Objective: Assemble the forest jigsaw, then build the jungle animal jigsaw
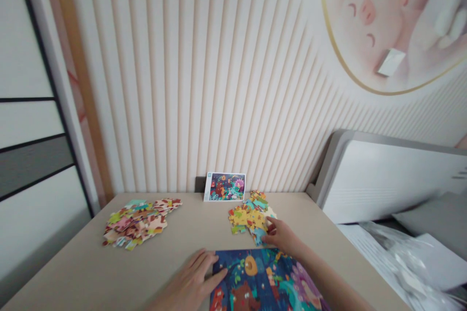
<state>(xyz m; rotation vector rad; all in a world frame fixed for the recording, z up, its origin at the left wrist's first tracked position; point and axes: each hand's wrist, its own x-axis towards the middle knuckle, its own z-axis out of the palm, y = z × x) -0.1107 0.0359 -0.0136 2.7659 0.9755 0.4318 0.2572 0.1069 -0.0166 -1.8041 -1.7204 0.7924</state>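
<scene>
the puzzle [260, 284] lies joined on the beige table [199, 231] in the head view. the left hand [195, 274] rests on its left edge, fingers loosely spread, gripping nothing. just beyond the puzzle, the right hand [280, 235] curls at loose pieces [248, 216]; whether it pinches one, i cannot tell. farther behind the puzzle stand a picture card [226, 187] and a ribbed wall [219, 73]; beyond-left, a piece heap [136, 223]; right, a grey-white panel [394, 175].

Behind the beige table [91, 272] rises a ribbed cream wall [189, 82].
</scene>
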